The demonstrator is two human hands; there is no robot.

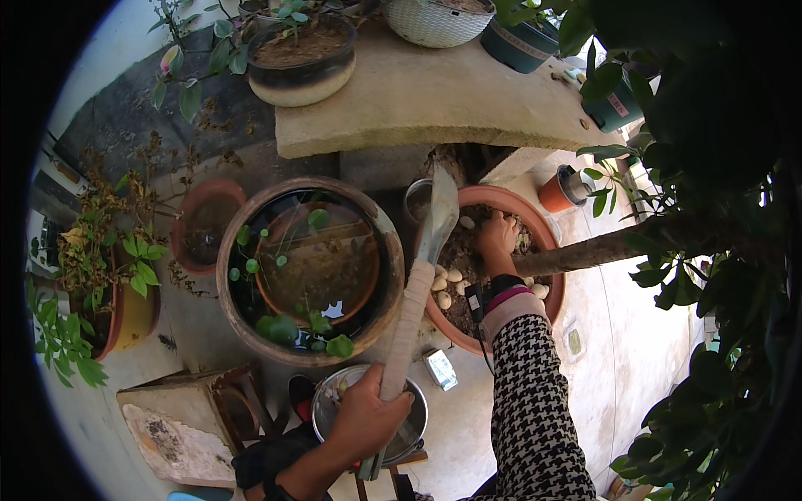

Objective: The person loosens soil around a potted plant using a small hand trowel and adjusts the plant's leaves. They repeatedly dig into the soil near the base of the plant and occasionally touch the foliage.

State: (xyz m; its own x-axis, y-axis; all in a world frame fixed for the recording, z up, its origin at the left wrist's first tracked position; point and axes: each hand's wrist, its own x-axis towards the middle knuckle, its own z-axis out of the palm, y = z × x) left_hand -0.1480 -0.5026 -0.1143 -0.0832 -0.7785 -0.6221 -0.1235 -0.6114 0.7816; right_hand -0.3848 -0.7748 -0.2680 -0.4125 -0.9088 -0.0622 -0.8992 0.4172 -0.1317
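Note:
My left hand (369, 410) grips the cloth-wrapped handle of a metal trowel (443, 210). Its broad blade points away from me, beside the rim of a round terracotta planter (501, 197). Inside that planter, my right hand (498, 235) reaches down to the dark soil (454, 250); its fingertips are partly hidden, so I cannot tell if it holds anything. Several pale rounded stones (443, 300) lie on the soil around a slanting tree trunk (583, 247). Beneath my left hand is a round metal basin (421, 401), its inside partly covered.
Left of the planter stands a large water-filled pot (229, 313) with floating round leaves. A stone slab (413, 106) bearing potted plants juts out at the back. Dense foliage (695, 263) hangs on the right. A small white packet (440, 369) lies on the floor.

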